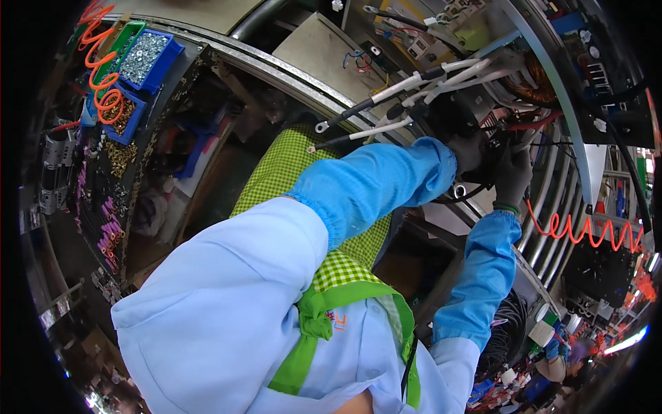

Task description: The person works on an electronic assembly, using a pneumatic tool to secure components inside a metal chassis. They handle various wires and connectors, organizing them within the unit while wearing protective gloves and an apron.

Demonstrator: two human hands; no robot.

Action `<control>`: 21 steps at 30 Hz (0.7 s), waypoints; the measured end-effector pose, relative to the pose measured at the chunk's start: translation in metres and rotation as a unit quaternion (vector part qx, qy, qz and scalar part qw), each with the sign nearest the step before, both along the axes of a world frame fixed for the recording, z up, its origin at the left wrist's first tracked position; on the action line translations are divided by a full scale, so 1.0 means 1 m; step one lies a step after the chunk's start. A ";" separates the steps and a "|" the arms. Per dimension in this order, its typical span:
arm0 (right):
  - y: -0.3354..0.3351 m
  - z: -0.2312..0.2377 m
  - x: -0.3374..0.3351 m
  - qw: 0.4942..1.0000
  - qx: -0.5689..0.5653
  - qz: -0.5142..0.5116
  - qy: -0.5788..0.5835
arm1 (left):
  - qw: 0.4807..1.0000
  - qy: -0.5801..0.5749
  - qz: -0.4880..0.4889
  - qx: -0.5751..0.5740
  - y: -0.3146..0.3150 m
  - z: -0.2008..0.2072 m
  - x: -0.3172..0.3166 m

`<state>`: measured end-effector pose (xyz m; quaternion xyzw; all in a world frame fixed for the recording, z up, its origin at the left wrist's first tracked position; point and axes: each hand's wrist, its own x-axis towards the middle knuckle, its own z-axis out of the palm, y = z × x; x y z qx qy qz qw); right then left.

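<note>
Both my hands wear dark grey gloves and reach into the wiring of an electrical cabinet. My left hand (469,153) is beside a dark part amid the cables, its fingers mostly hidden. Just right of it, my right hand (512,178) points upward with its fingers drawn together at the same dark part; what they hold is hidden. Thick white cables (396,90) with black sleeves stick out toward the left, ending in a ring terminal (321,127). Another ring terminal (460,190) sits just below my left hand. A copper coil (540,77) is behind the hands.
A blue bin (165,69) of washers and a smaller blue bin (131,131) of brass-coloured hardware stand at the upper left, near a coiled orange air hose (96,65). Another orange coiled hose (586,234) hangs at the right. The cabinet's metal frame edge (552,69) rises beyond my hands.
</note>
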<state>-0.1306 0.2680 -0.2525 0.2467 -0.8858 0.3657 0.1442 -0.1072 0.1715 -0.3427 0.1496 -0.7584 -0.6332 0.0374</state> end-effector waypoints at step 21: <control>0.001 -0.005 0.001 0.996 0.010 -0.089 0.022 | 0.994 -0.069 -0.079 0.012 -0.015 0.019 0.002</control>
